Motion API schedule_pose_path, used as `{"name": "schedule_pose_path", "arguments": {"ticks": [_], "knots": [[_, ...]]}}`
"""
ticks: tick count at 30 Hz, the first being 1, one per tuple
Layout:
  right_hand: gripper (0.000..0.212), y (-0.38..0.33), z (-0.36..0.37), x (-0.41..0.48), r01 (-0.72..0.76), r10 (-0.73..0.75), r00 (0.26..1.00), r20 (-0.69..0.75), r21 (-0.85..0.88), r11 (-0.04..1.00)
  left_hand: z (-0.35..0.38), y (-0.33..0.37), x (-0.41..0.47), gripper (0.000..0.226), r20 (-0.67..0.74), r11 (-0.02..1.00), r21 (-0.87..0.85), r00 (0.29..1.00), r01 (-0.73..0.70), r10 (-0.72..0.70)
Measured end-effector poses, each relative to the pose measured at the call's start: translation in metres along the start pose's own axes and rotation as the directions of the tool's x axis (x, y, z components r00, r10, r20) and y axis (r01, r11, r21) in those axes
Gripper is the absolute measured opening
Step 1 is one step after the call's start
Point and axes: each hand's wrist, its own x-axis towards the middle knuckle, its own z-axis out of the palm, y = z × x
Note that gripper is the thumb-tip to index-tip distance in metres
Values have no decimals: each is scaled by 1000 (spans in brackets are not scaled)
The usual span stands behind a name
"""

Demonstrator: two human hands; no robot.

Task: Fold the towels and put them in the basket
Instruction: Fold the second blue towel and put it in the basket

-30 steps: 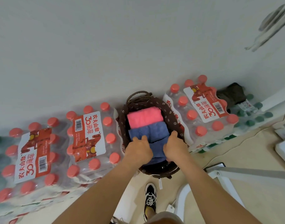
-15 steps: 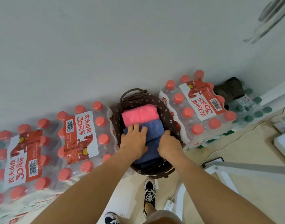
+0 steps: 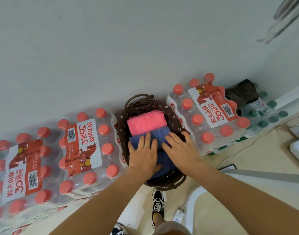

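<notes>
Fingers (image 3: 147, 138) flattened, left hand (image 3: 143, 155), right hand (image 3: 182, 150) (blue towel (image 3: 159, 134))

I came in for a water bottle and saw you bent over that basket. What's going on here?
A person is packing folded towels into the brown basket, which sits by the wall between packs of bottled water. A pink towel lies at the far end, a blue towel next to it and a darker blue towel nearest the person. The left hand and right hand lie flat, fingers straight, pressing down on the blue ones. All three towels are inside the basket.
</notes>
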Motion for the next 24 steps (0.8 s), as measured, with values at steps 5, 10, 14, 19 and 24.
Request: {"name": "schedule_pose_path", "arguments": {"ticks": [5,10,14,19,24], "knots": [[14,7,-5,2,-40,41,997,62,-17,999,0,-8,-6,110,90,995,91,995,-42,34],[22,3,-4,1,-91,88,995,49,44,995,4,-9,-5,117,143,992,122,989,-37,19],[29,5,-22,-17,-144,160,986,-48,233,962,0,-9,-1,115,176,993,114,984,-24,4],[29,-6,-39,-71,-627,549,776,310,470,621,-4,-12,5,104,153,998,52,987,-48,39],[56,-14,-33,-66,-848,228,349,909,410,-335,5,-4,1,97,63,982,24,980,-188,186]]}}
